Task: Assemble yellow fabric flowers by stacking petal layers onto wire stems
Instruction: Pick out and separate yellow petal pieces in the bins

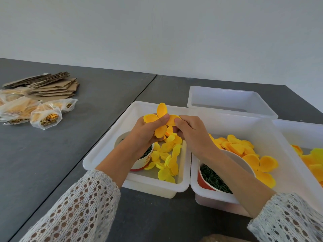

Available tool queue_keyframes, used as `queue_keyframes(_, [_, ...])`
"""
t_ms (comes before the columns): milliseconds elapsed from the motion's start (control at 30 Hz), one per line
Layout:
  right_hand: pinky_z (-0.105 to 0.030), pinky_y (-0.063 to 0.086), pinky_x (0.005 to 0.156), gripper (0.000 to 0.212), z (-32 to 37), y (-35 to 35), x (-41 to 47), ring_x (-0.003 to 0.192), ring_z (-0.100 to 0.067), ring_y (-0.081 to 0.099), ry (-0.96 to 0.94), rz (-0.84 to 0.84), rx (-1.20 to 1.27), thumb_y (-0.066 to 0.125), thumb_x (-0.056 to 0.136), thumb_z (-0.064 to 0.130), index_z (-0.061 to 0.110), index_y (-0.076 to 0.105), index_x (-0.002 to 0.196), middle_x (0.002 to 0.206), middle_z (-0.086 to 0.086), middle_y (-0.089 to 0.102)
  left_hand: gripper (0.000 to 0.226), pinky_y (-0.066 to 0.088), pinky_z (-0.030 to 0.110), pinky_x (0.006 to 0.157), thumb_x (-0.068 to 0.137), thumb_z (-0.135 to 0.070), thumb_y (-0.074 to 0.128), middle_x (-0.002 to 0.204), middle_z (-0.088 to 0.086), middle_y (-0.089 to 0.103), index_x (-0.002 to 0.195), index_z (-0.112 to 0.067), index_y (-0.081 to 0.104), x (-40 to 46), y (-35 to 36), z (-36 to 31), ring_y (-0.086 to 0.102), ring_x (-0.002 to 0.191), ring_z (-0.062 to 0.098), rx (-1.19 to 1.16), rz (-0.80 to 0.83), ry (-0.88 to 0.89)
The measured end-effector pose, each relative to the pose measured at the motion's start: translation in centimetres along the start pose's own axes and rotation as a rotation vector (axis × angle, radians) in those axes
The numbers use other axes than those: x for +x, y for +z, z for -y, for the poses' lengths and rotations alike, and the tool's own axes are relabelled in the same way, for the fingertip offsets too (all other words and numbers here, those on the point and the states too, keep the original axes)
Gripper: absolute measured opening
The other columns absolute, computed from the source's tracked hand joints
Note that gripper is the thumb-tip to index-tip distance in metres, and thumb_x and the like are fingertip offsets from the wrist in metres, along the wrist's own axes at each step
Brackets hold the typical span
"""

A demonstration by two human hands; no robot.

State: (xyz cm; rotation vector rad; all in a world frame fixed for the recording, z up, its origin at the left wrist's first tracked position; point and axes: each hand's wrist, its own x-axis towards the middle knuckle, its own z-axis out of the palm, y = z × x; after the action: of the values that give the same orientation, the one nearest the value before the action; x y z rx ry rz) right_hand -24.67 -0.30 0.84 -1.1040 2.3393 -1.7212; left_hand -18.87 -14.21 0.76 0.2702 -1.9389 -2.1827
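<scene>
Above the left white bin, my left hand grips a yellow-orange petal layer with its petals spread out. My right hand pinches the same layer's right petal between thumb and fingers. Any wire stem is hidden behind my fingers. Pale yellow petal layers lie loose in that bin beside a red-and-white paper cup of dark green rings. The right bin holds orange-yellow petal layers and a second cup of green rings.
An empty white bin stands behind the two bins. Another bin with orange petals sits at the far right. Plastic bags of yellow stems and a stack of cardboard pieces lie at the left on the dark grey table.
</scene>
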Motion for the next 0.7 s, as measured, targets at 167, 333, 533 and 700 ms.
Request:
queue_keyframes(167, [-0.014, 0.030, 0.051, 0.041, -0.2, 0.0, -0.2, 0.048, -0.002, 0.041, -0.017, -0.007, 0.006, 0.040, 0.099, 0.011, 0.013, 0.056, 0.060, 0.047, 0.013, 0.045, 0.039, 0.051, 0.036, 0.074, 0.077, -0.040, 0.068, 0.085, 0.014, 0.062, 0.093, -0.005, 0.065, 0.0, -0.4, 0.2, 0.059, 0.079, 0.026, -0.037, 0.053, -0.055])
queue_keyframes(333, [-0.020, 0.030, 0.054, 0.039, -0.2, -0.2, -0.1, 0.048, -0.003, 0.042, -0.027, 0.028, -0.027, 0.040, 0.099, 0.013, 0.010, 0.056, 0.064, 0.046, 0.016, 0.046, 0.042, 0.048, 0.042, 0.086, 0.081, -0.037, 0.065, 0.091, 0.018, 0.057, 0.101, -0.001, 0.062, 0.0, -0.4, 0.0, 0.056, 0.085, 0.026, -0.015, 0.069, -0.078])
queue_keyframes(533, [-0.025, 0.031, 0.048, 0.039, 1.5, -1.1, 0.6, 0.041, -0.006, 0.036, 0.001, 0.143, -0.126, 0.044, 0.097, 0.020, 0.010, 0.054, 0.061, 0.043, 0.011, 0.043, 0.036, 0.043, 0.025, 0.058, 0.091, -0.031, 0.066, 0.064, 0.005, 0.057, 0.076, 0.002, 0.063, 0.1, -1.1, -2.4, 0.052, 0.057, 0.014, 0.448, 0.029, 0.226])
queue_keyframes(700, [-0.019, 0.038, 0.044, 0.040, 4.1, -3.1, 1.4, 0.039, -0.014, 0.040, 0.262, 0.573, -0.149, 0.043, 0.100, 0.026, 0.006, 0.057, 0.068, 0.045, 0.003, 0.047, 0.040, 0.033, 0.031, 0.060, 0.086, -0.026, 0.073, 0.063, 0.008, 0.048, 0.070, 0.008, 0.057, 0.3, -1.8, -5.0, 0.043, 0.059, 0.018, 0.710, 0.248, 0.252])
